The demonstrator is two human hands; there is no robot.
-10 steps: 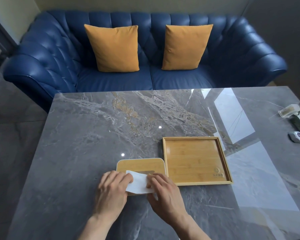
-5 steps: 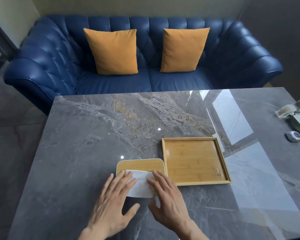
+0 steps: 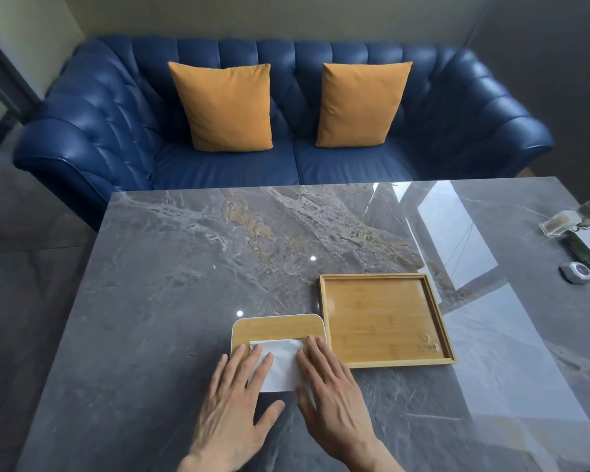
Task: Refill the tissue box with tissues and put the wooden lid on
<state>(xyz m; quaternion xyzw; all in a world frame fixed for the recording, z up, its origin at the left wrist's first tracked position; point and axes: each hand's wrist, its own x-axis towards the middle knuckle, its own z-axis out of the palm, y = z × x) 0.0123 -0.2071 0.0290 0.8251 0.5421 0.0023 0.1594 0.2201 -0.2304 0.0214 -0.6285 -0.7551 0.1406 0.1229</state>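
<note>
As I look down from nearest to farthest, findings are entered by item.

My left hand (image 3: 234,401): flat and open, fingers spread, gripping nothing; its fingertips (image 3: 258,352) lie on the left part of the tissue.

My right hand (image 3: 331,393): likewise flat and open, palm down, holding nothing; fingers rest on the right edge of the tissue and touch the lid.

Tissue (image 3: 281,364): one white sheet, drawn up through the slot and lying towards me between my hands. I judge it very light, soft and easily torn or creased; best taken by a gentle pinch at its free near edge, never dragged.

Wooden lid (image 3: 276,327): seated on top, bamboo face up, corners rounded, appearing level. I judge it stiff, smooth and light; to be held by its two short edges if it needs reseating.

Tissue box (image 3: 233,338): on the table near my edge, only a thin white rim showing around the lid. Its fill cannot be seen.

Task status: in my judgement essentially complete, with only smoothing of the sheet left.

Wooden tray (image 3: 385,320): just beside the box on the right, nothing in it; contact cannot be confirmed.

Table (image 3: 184,267): grey marble, glossy, likely slippery under the box.

Sofa (image 3: 116,114): blue, beyond the table, with two orange cushions (image 3: 225,107).
</note>
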